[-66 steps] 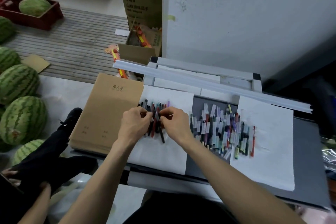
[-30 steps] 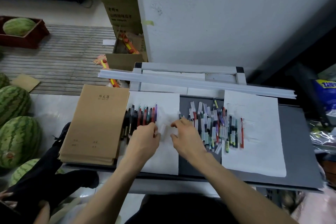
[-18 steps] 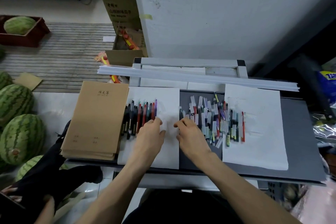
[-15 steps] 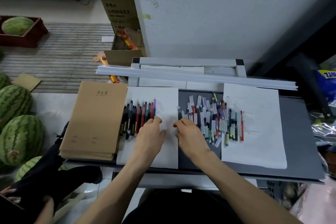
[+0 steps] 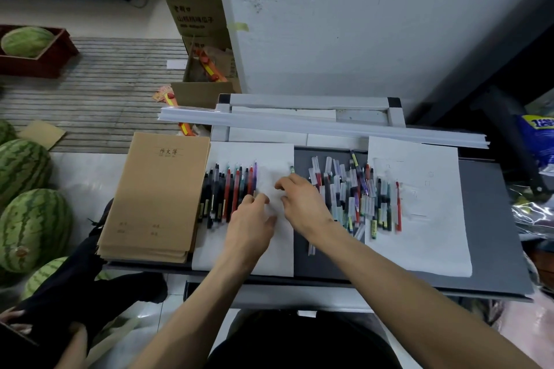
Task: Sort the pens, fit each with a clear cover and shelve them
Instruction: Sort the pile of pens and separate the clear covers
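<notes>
Spotter: Since half a second ago your right hand is creeping forward over the left paper sheet, and a green pen is now poking out beyond its knuckles.

Counter: Are you pinching that pen? I cannot tell, because your fingers are curling over it. Your left hand is lying loose, fingertips resting on the sheet by the purple end of the sorted row, gripping nothing.

Spotter: You are probably parking it there to fence the row's edge while the next pen is coming in.

Counter: I am counting about eleven pens in that row, lying parallel, dark ones just beside the stack of brown notebooks. The mixed pile of pens and clear covers is lying on the desk between two sheets, too tangled for counting. One red pen is lying on the right sheet at the pile's far edge.
</notes>
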The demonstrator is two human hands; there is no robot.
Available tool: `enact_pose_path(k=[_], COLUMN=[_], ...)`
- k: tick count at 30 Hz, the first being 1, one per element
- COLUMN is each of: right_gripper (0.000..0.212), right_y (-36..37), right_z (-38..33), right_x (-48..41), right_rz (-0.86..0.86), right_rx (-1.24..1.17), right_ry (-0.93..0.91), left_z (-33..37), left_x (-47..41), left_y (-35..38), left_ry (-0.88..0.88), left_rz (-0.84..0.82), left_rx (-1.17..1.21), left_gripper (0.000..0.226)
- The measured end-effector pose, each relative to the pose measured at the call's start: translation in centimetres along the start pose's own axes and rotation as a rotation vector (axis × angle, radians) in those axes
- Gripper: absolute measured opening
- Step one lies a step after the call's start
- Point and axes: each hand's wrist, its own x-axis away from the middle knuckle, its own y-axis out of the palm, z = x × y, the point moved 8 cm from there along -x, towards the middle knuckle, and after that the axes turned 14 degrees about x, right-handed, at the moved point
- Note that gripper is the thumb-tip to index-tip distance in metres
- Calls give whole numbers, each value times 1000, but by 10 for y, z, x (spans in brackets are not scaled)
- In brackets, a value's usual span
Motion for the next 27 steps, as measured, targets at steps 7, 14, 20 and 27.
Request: enact_pose_path(k=[7,14,20,27], right_gripper=[33,51,26,23], right_y=[-10,-13,-11,-7], right_z=[-11,-24,-22,-18], right_x=[-19,-34,-35,-34], right_rz=[19,-90,-103,-82], right_rx=[-55,112,181,155], right_ry=[31,-26,-7,63], left_z=[11,15,10,4], left_x=[5,3,3,7], left_y=[2,1,1,-3], left_ry=[10,-33,-29,-48], left_rz=[29,78,34,27], left_rx=[21,-22,-23,-90], left_gripper=[48,42,31,29])
